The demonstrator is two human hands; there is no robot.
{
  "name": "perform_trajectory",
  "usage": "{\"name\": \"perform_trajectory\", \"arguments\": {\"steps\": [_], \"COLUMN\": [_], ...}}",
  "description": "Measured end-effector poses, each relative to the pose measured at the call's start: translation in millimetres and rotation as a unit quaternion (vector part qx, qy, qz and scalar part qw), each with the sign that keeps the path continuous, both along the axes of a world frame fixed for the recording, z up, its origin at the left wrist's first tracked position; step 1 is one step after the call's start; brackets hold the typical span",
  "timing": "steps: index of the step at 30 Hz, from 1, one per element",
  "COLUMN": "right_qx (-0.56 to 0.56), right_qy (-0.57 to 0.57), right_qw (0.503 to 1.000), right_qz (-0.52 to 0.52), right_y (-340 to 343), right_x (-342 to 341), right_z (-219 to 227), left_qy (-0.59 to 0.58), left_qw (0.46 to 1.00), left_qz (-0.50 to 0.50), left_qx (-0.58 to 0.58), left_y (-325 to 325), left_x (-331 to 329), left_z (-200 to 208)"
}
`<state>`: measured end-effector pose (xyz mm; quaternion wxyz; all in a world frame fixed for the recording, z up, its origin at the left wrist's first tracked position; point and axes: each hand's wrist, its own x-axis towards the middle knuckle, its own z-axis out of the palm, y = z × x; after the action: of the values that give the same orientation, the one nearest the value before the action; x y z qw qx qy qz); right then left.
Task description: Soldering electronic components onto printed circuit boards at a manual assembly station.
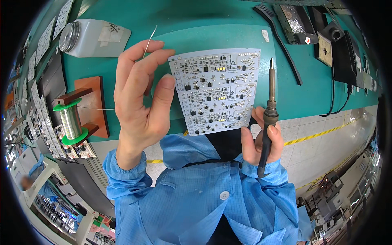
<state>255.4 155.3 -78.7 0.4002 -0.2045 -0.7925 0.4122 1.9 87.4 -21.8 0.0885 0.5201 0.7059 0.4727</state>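
Note:
A white circuit board [218, 85] crowded with small parts is held tilted over the front edge of the green bench mat. At its lower right corner, my right hand [263, 143] pinches the board while gripping a soldering iron [267, 130] with its tip pointing up. My left hand [141, 94] is beside the board's upper left edge, fingers curled and a thin solder wire [150, 41] sticking up from them. Whether its fingertips touch the board, I cannot tell. The wire runs back to a solder spool [71, 122] with green flanges on a brown stand [96, 108].
A white bottle [98, 38] with a metal lid lies at the back left. On the right are a black brush [279, 43], a soldering station [345, 57] with its cable, and a tan sponge [325, 49]. More circuit boards [45, 118] line the left side.

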Motion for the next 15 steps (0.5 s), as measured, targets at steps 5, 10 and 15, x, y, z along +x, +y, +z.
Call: {"name": "perform_trajectory", "arguments": {"steps": [5, 10, 15], "right_qx": [-0.004, -0.006, -0.001], "right_qy": [-0.005, -0.005, -0.004], "right_qw": [1.0, 1.0, 1.0], "right_qz": [-0.002, 0.0, 0.002], "right_y": [0.1, 0.0, 0.7], "right_x": [-1.4, -0.9, -1.4], "right_z": [1.9, 0.5, 0.9], "left_qy": [-0.007, 0.004, 0.01], "left_qw": [1.0, 1.0, 1.0], "left_qz": [-0.001, -0.002, -0.002], "left_qx": [0.007, 0.001, -0.003], "left_y": [1.9, 2.4, 1.5], "left_x": [-1.3, -2.2, -3.6], "left_z": [2.3, 1.0, -5.4]}}
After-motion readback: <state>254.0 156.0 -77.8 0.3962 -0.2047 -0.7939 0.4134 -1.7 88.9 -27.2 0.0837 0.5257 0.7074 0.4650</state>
